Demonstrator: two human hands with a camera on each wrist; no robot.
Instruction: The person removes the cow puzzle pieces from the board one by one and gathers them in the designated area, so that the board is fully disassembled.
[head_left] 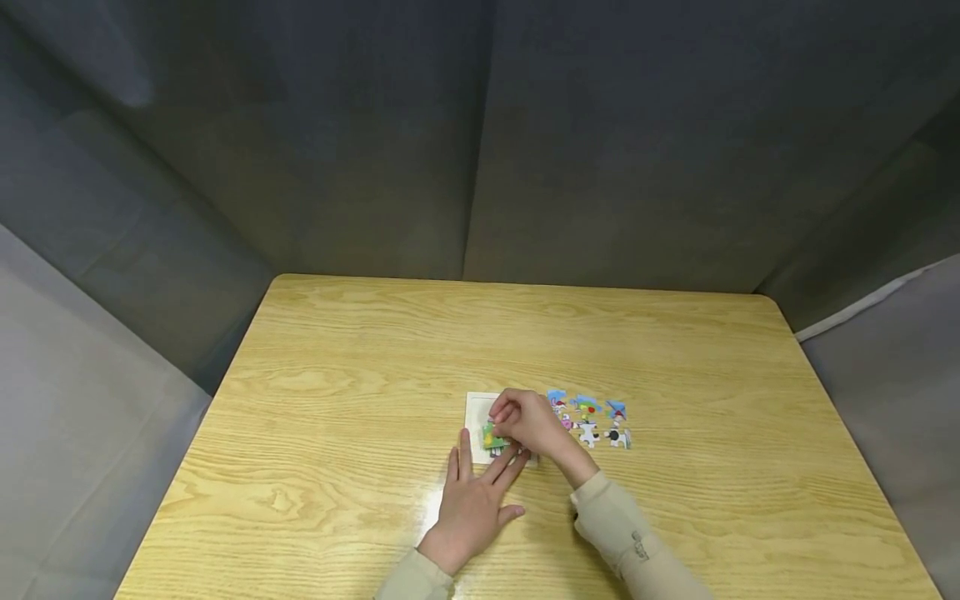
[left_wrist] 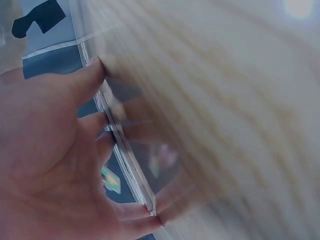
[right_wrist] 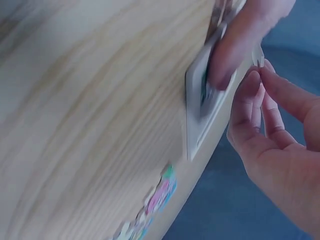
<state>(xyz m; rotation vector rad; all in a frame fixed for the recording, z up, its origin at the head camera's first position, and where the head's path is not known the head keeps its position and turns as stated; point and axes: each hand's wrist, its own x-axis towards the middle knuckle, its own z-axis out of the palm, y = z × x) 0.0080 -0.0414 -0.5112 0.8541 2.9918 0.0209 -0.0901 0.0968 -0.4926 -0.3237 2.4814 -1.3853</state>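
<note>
A small white puzzle board lies on the table under both hands. My left hand lies palm down at its near side, with straight, spread fingers reaching onto the board. Thumb and forefinger of my right hand pinch a puzzle piece, seen edge-on in the right wrist view; its printed face looks green with some yellow in the head view. The right hand hides much of the board. To its right lie several loose puzzle pieces, with blue, green, pink and white prints.
The wood-grain table extends around the board on all sides. Dark grey curtains hang behind its far edge, and lighter cloth hangs at the left side.
</note>
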